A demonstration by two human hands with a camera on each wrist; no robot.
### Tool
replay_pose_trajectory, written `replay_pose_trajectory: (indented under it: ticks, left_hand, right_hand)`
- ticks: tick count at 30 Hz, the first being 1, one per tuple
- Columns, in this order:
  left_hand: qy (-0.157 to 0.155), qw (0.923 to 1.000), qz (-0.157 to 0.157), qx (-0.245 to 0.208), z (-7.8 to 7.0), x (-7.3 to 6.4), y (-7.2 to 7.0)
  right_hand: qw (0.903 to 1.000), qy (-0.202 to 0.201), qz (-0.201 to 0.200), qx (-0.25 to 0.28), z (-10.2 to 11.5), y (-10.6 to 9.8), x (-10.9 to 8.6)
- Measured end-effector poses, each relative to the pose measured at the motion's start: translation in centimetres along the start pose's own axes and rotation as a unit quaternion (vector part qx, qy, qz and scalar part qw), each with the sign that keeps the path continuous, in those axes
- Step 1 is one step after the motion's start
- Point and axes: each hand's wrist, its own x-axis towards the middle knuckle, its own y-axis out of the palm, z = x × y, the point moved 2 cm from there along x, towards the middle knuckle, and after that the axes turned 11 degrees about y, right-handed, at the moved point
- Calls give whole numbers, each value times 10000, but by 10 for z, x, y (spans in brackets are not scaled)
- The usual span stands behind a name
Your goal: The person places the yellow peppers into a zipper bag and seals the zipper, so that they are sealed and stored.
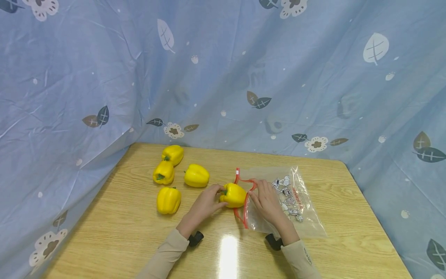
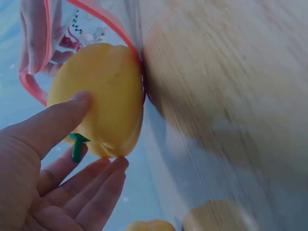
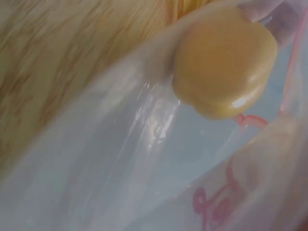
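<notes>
The left hand grips the yellow pepper at its stem end, mid-tabletop. Its long axis points rightward into the clear bag, whose rim the right hand pinches.

Sleeves, 2: pale beige fabric, lightly creased, ending at the wrists. Left sleeve at 7 o'clock in the head view, plain where seen; right sleeve at 5 o'clock. Marking, 1: small dark print on the right sleeve's 3 o'clock side, too small to read. Wrist-worn units, 2: black, compact; left unit at its cuff's 3 o'clock, right unit at its cuff's 9 o'clock.
</notes>
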Motion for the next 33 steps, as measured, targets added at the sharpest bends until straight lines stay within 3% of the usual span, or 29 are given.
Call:
replay_pose_trajectory:
  ticks: [6,20,33]
  left_hand:
    - [46,9999,-73,-128,0,2,1]
    - [-160,9979,-442,-434,1,11,12]
    - [-110,9962,-687,-521,-2,19,22]
  right_hand:
    - [9999,5,119,-87,1,1,0]
    - [9986,232,469,-31,2,2,-1]
    - [9986,224,483,-28,4,2,-1]
